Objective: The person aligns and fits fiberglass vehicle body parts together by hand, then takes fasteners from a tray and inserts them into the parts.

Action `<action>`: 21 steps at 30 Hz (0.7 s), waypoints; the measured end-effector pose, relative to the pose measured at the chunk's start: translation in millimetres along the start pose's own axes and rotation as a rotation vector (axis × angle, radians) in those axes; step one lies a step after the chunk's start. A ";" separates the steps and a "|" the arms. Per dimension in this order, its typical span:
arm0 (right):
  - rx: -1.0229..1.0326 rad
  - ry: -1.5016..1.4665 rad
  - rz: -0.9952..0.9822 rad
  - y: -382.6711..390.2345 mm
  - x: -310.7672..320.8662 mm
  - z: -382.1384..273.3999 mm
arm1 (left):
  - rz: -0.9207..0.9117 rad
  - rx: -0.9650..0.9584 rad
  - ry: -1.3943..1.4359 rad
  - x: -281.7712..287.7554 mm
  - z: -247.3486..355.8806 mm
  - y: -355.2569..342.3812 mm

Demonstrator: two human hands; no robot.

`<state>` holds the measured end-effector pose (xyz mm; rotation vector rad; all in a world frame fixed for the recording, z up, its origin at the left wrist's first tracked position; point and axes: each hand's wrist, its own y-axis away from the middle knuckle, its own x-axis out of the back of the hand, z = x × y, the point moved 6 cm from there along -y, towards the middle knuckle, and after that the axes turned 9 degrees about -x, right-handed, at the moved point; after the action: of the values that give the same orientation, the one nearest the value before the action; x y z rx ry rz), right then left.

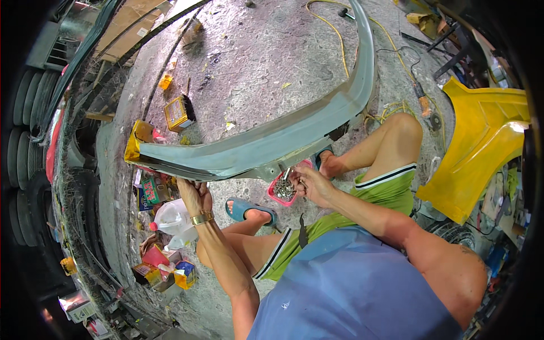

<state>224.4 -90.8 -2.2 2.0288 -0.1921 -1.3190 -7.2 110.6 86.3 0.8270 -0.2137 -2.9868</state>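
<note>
A long curved grey panel, apparently a bumper point(249, 144), lies across the view, its left end wrapped in yellow point(136, 141). My left hand point(194, 194) is closed on the panel's lower edge near the left, its fingertips partly hidden underneath. My right hand point(310, 184) is over a pink-red tub point(274, 195) of small metal fasteners point(284, 187), below the middle of the panel; its fingers are closed around a small silver item, too small to identify exactly.
Plastic jugs point(169, 216), tins point(179, 113) and clutter lie at left, beside stacked tyres point(22, 158). A yellow body panel point(470, 147) is at right, near an angle grinder point(425, 107) and yellow cable point(334, 31). My sandalled foot point(249, 213) rests under the grey panel.
</note>
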 end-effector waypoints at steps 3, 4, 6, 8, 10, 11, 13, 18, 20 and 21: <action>-0.088 -0.038 -0.127 4.5 -33.5 5.1 | -0.017 -0.014 -0.017 -1.3 2.6 0.5; -0.141 -0.122 -0.220 4.9 -48.2 8.9 | -0.021 -0.011 -0.013 -1.5 1.6 0.5; -0.121 -0.162 -0.242 -1.2 -63.7 9.1 | -0.026 -0.006 -0.016 1.2 1.6 -0.2; 0.012 -0.116 -0.195 -8.8 -64.9 3.6 | -0.024 0.013 0.010 3.3 1.6 0.9; 0.034 -0.167 -0.218 -15.6 -57.3 7.0 | -0.029 0.021 -0.003 3.0 0.3 1.5; 0.053 -0.212 -0.243 -15.4 -58.7 5.3 | -0.030 0.024 -0.014 3.6 0.3 2.1; 0.080 -0.202 -0.245 -13.2 -58.7 3.6 | -0.046 0.024 -0.042 4.4 2.5 2.1; 0.136 -0.193 -0.199 1.7 -69.8 -9.0 | -0.156 0.079 0.057 -2.6 -2.0 14.0; 0.158 -0.190 -0.194 6.4 -72.2 -13.9 | -0.242 0.035 -0.051 -4.1 -2.1 16.1; 0.157 -0.185 -0.197 8.0 -72.9 -14.5 | -0.301 0.051 0.028 -4.8 -2.9 16.0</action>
<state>204.4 -55.4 60.5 2.0972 -0.1880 -1.6631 -1.6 94.7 88.5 0.9869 -0.1803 -3.2563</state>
